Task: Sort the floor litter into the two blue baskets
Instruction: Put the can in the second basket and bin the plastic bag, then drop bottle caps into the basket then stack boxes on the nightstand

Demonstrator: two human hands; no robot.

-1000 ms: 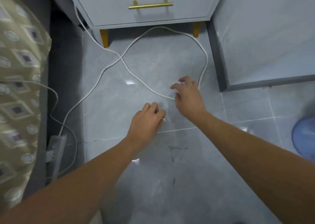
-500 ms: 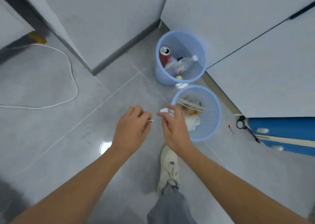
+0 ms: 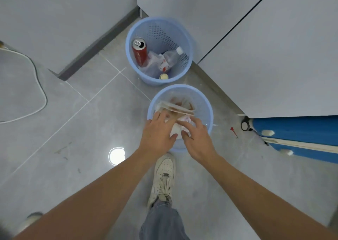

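head view: two blue baskets stand on the grey tile floor (image 3: 76, 166), and the near basket (image 3: 208, 110) is the landmark here. both hands are over its mouth. the left hand (image 3: 157, 132) is on the left part of the rim, palm down, with the fingers spread loosely and nothing visibly pinched in them. the right hand (image 3: 196, 139) is just beside it, over the near part of the rim, fingers also loosely spread; white paper (image 3: 176, 129) shows in the gap between the two hands, but the picture is blurred there, so i cannot tell if the right hand still pinches it or it is free. deeper in the near basket lie more paper pieces and flat brownish sheets (image 3: 175, 107).

the far basket (image 3: 184, 38) stands just behind the near basket, almost touching it. inside it are a red can (image 3: 140, 52) standing upright at the left wall, a clear plastic bottle (image 3: 172, 55) with white cap lying tilted, crumpled clear plastic bags (image 3: 155, 64) and a small round yellowish lid (image 3: 164, 76).

just in front of the near basket is a white shoe (image 3: 163, 177) with a grey trouser leg (image 3: 161, 223). to the right of the near basket, apart from it, a small red item (image 3: 233, 131) lies on the floor, and beyond it a blue box (image 3: 296, 130). far to the left of the near basket a white cable (image 3: 39, 86) curves on the floor.
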